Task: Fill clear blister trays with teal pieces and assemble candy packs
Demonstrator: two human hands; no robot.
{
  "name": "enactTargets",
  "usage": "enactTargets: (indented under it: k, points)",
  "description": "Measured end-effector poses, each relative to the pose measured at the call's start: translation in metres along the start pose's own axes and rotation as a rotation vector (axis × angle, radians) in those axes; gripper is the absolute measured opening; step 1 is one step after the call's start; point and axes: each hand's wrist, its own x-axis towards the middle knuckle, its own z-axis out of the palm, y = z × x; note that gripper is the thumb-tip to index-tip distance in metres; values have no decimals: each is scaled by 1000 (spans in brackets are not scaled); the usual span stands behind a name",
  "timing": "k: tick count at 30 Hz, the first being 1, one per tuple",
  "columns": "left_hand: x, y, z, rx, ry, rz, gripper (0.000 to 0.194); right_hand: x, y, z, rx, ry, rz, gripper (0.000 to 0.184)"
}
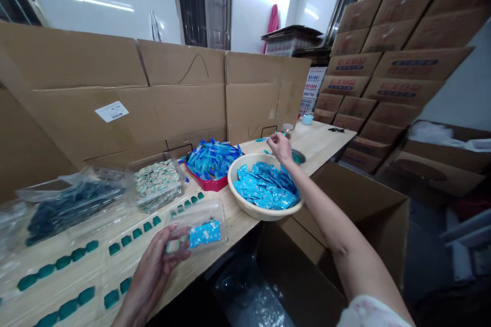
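My left hand [159,265] grips a clear plastic bag [199,229] at the table's near edge; a blue sachet and a small patterned packet show inside it. My right hand [279,146] is stretched out past the cream bowl [245,203] of blue sachets [266,186]. Its fingers are pinched together near a teal dish [297,156], and I cannot make out what they hold. A red tray [209,182] heaped with blue sticks [213,158] stands left of the bowl.
Clear bags of patterned packets [157,184] and dark items [72,207] lie at the left. Rows of teal pieces [76,255] line the wooden table [322,143]. Cardboard walls [184,97] stand behind, stacked cartons [391,61] at right, an open carton [368,204] below.
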Motion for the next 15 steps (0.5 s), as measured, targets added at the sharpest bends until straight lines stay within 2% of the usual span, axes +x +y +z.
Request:
enactTargets:
  k: [4,6,8,11,14,15]
  points:
    - [-15,6,-9,16,42,17,37,26,31,12,-101,-73,76,3]
    - [-23,9,-17,26,79,21,38,29,37,21,-111,-141,64,3]
    - [-29,12,-28,26,127,2,39,30,31,33,-92,-209,-9,4]
    - [-35,13,-49,37,216,-33,39,18,-2,67,-13,-318,-178,12]
    - [-37,13,-62,42,235,-30,39,-14,-55,123,111,-490,-338,5]
    - [-37,13,-63,39,234,-28,38,-27,-73,144,202,-618,-449,8]
